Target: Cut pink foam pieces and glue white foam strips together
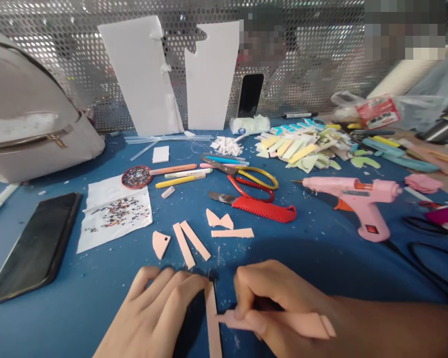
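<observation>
A narrow peach strip lies lengthwise in front of me on the blue table. My left hand is spread on the tabletop to its left, fingers stretched out, the index fingertip at the strip's far end. In my right hand is a peach marker, gripped between thumb and fingers, its tip at the strip's right edge. Just beyond are two loose peach strips, another strip lying crosswise, a cut piece with a dark dot and a bow-shaped piece.
Behind the pieces lie a red-handled cutter, scissors and several markers. A pink glue gun is at right, its cord trailing. Paper scraps are heaped behind. A phone and a backpack occupy the left.
</observation>
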A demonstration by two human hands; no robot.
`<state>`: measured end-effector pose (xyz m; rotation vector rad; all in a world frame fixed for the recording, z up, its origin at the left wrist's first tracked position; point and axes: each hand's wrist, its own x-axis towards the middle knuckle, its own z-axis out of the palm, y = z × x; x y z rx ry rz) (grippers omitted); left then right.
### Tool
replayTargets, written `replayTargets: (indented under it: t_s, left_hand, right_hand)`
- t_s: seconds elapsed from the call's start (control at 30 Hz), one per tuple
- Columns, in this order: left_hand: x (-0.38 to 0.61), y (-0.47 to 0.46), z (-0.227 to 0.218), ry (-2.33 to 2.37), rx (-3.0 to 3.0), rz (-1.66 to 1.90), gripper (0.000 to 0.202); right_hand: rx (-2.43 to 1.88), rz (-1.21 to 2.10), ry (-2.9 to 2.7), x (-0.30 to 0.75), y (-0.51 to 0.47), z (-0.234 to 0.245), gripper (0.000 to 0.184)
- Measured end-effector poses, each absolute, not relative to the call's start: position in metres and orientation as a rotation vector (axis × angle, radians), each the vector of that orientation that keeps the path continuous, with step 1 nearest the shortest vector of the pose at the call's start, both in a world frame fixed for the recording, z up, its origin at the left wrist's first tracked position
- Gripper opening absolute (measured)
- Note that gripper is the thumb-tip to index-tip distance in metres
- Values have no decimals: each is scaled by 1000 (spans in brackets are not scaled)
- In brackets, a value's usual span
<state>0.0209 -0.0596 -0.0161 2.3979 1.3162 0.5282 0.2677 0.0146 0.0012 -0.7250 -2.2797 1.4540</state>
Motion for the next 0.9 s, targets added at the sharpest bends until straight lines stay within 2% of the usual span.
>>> replayTargets:
  t_s: [0.17, 0.27, 0.33, 0.5, 0.63, 0.8, 0.9]
  left_hand:
    - [18, -59, -15, 1319, 2290, 469, 75]
    - [18, -60, -15, 1293, 2284, 472, 80]
    - [18, -59, -15, 1272, 2292, 484, 77]
    - [19, -57, -14, 1289, 2324, 538, 68]
    - [21, -59, -13, 1308, 2351, 517, 74]
    - [24, -60, -12, 1375, 2358, 549, 71]
    - [25, -59, -13, 1393, 2384, 566, 74]
  right_hand:
    - [-724, 1424, -2336, 265, 14, -1, 22]
    - [-571, 1402, -2390, 267, 12, -2, 23]
    - [-481, 1385, -2415, 268, 12, -2, 24]
    - [-594, 1323, -2397, 267, 15, -3, 24]
    - [-332, 1326, -2412, 267, 14, -8, 23]
    - [-503, 1227, -2359, 266, 12, -10, 20]
    - [-302, 1267, -2360, 265, 12, -11, 14]
